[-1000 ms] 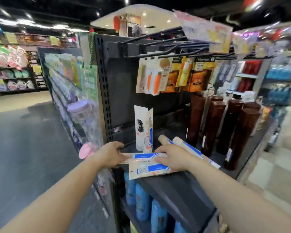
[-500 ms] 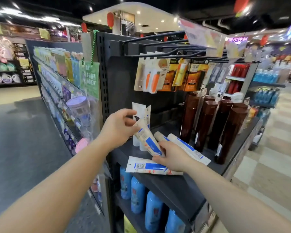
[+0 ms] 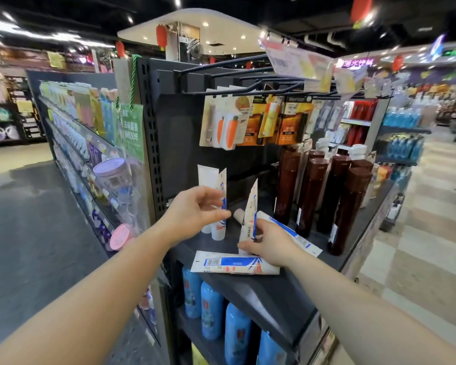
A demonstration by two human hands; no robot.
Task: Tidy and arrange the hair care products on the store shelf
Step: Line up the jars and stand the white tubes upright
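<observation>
On the dark shelf (image 3: 279, 293), two white hair-care tubes (image 3: 213, 180) stand upright at the back left. My left hand (image 3: 195, 210) hovers just in front of them with its fingers apart and nothing clearly in it. A white-and-blue tube (image 3: 250, 206) stands on its cap beside them, and my right hand (image 3: 270, 245) grips its lower end. Another tube (image 3: 232, 264) lies flat at the shelf's front edge. One more lying tube (image 3: 292, 234) shows behind my right hand, with a third lying tube's cap end (image 3: 238, 214) beside it.
Tall brown bottles (image 3: 313, 196) stand in rows on the right half of the shelf. Carded packets (image 3: 237, 122) hang from black hooks (image 3: 248, 75) jutting out overhead. Blue bottles (image 3: 211, 309) fill the shelf below. A long product aisle (image 3: 77, 133) runs along the left.
My left hand lifted a tube from the shelf front, tilted it up and let go. The tube now stands upright with my right hand gripping its base.
</observation>
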